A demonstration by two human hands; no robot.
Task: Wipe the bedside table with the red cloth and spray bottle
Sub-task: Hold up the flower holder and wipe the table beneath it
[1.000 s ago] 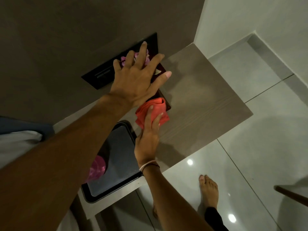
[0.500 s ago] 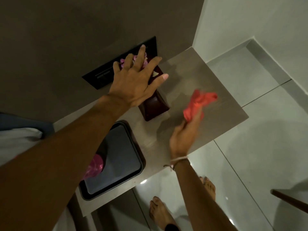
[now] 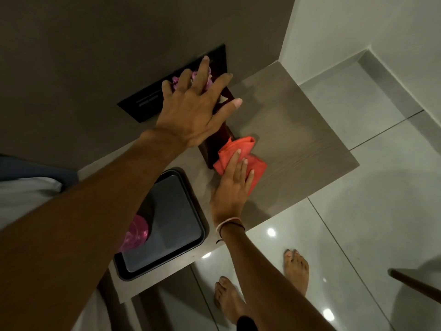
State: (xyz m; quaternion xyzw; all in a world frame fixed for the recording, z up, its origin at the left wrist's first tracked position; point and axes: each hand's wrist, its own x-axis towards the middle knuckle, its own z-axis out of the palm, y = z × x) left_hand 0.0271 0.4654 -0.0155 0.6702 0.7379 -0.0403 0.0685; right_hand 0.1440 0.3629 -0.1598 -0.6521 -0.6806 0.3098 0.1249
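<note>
Back against the dark wooden box (image 3: 216,149) comes the red cloth (image 3: 241,155), which half a second ago was lifted over the bench's (image 3: 298,139) far side. Right hand (image 3: 232,187) presses it flat on the bench, fingers spread. Left hand (image 3: 193,111) rests open atop the box and its pink flowers (image 3: 176,80). A dark tray (image 3: 164,225) lies nearby.

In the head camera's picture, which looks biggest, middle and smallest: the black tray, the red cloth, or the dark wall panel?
Largest to smallest as they look:
1. black tray, partly covered by the left arm
2. dark wall panel, partly hidden by the left hand, so its rank against the tray is unsure
3. red cloth, under the right hand
</note>
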